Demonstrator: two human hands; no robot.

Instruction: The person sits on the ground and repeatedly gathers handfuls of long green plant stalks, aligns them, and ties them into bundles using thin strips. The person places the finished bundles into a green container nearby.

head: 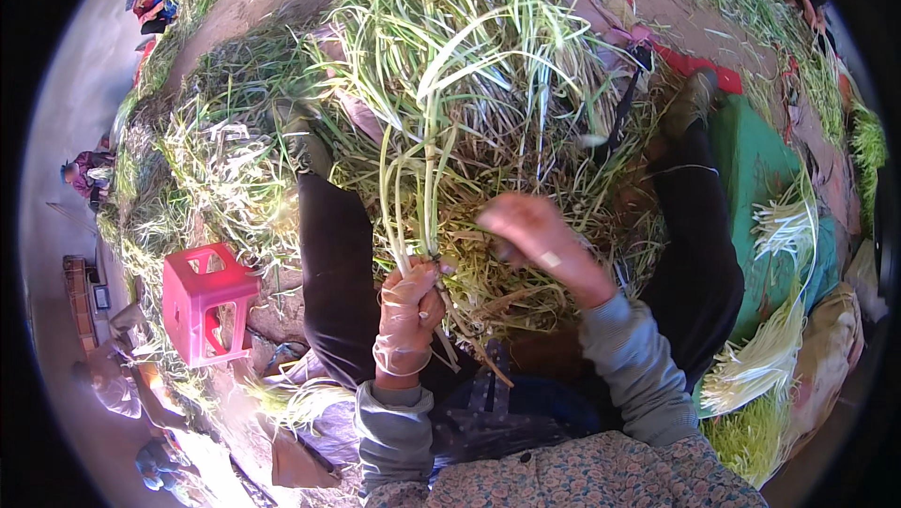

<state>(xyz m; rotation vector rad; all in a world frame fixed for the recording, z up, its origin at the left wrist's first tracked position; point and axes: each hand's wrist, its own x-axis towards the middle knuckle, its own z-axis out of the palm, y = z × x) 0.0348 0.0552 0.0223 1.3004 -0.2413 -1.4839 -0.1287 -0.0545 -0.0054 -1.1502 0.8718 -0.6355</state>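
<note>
My left hand [410, 307], in a thin translucent covering, grips several long green plant stalks [428, 184]. They stand upright out of the fist, with leafy tops bending over, and a few thin ends stick out below it. To the right, my right hand [528, 226] is blurred, with a small pale strip on the wrist; whether it holds anything cannot be made out. In front of both hands rises a big heap of long green and pale stalks [486, 51], over loose yellowish leaf litter [486, 283] between my legs.
A pink plastic stool [211, 304] stands at the left. At the right, trimmed pale stalks [764, 360] lie by a green covering [739, 226] and a sack [827, 360]. More greens cover the ground. Other people sit at the far left and upper right.
</note>
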